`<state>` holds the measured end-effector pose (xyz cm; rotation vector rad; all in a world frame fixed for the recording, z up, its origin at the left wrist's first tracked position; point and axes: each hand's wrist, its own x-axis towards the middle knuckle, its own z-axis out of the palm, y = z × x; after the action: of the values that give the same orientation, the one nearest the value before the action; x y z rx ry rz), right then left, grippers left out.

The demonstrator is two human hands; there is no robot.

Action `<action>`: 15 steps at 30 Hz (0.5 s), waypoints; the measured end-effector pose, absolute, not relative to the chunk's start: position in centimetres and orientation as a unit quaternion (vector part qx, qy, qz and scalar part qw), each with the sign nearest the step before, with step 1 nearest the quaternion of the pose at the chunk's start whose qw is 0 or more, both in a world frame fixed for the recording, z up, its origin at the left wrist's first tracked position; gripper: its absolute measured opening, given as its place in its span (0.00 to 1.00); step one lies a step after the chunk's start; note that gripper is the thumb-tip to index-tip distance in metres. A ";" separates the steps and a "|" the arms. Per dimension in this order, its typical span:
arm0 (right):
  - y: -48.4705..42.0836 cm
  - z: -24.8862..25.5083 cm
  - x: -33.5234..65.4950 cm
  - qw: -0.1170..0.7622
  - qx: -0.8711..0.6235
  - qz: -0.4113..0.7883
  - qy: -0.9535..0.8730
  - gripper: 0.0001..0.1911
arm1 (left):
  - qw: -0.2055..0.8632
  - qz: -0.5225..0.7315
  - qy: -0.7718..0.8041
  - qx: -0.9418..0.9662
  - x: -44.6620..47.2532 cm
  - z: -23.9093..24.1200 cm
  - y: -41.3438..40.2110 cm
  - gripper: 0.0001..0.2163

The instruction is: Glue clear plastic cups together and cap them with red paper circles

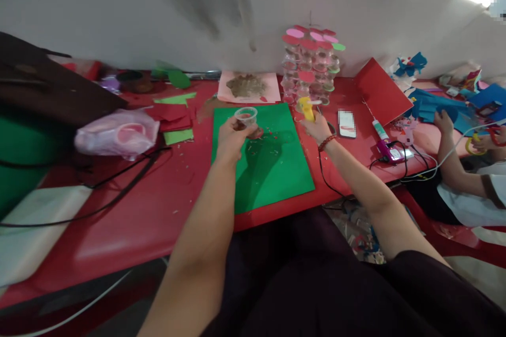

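My left hand [231, 139] is closed round a small clear plastic cup [246, 117], held above the green sheet [269, 168] on the red table [130, 210]. My right hand [316, 127] grips a yellow glue gun [307, 108] whose black cord runs off the table edge. Just behind the gun stands a tower of stacked clear cups [311, 71] topped with pink, red and green paper discs.
A pink plastic bag [118, 136] and black cables lie at left. A red card [381, 90], glue tube [380, 130] and a phone [347, 124] sit at right. Another person's hands [445, 121] work on blue felt at far right. A brown-smeared pink sheet [249, 87] lies at the back.
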<state>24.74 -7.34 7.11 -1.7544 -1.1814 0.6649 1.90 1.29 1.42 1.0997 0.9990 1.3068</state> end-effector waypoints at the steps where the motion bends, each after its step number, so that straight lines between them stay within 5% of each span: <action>1: -7.0 7.0 24.9 0.518 -0.656 0.320 -0.447 0.10 | 0.555 0.549 0.420 0.463 1.9 1.3 1.3 0.21; 5: -6.6 6.8 24.7 0.630 -0.499 0.468 -0.367 0.16 | 0.569 0.542 0.414 0.459 2.1 1.1 1.1 0.22; 15: -7.6 6.5 24.3 0.587 -0.450 0.477 -0.475 0.26 | 0.516 0.532 0.431 0.515 2.0 1.7 0.6 0.19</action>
<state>24.30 -7.55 6.52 -1.0488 -1.1078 1.1110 2.00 0.59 1.71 1.2381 1.0350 1.2769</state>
